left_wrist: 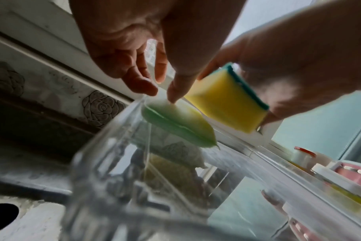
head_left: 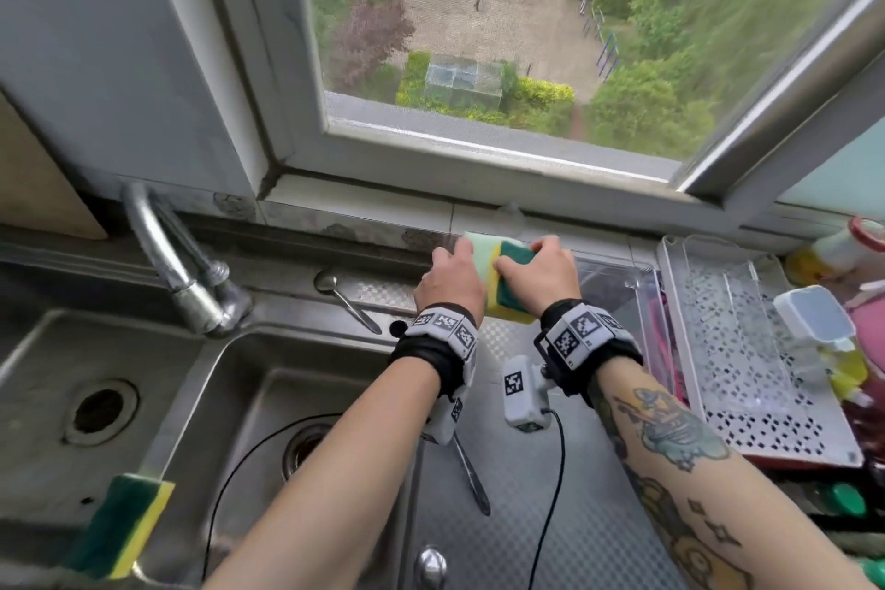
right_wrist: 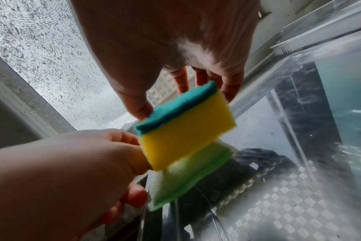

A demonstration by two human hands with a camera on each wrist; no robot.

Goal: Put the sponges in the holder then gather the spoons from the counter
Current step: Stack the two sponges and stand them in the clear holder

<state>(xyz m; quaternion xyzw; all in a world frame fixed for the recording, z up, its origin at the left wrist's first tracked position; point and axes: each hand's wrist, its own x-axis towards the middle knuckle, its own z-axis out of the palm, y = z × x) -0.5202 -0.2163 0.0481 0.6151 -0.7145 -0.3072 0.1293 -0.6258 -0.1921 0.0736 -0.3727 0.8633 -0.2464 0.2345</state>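
My left hand pinches a pale green sponge by its fingertips at the rim of the clear plastic holder. In the left wrist view the pale sponge sits at the holder's corner. My right hand grips a yellow sponge with a dark green pad just above the pale one; thumb and fingers pinch its ends. A third yellow-green sponge rests on the sink's front edge. One spoon lies behind the basin, another spoon under my left wrist.
A steel double sink with a tap fills the left. A white perforated drainer tray stands right of the holder, with bottles and containers beyond it. A window sill runs just behind the holder.
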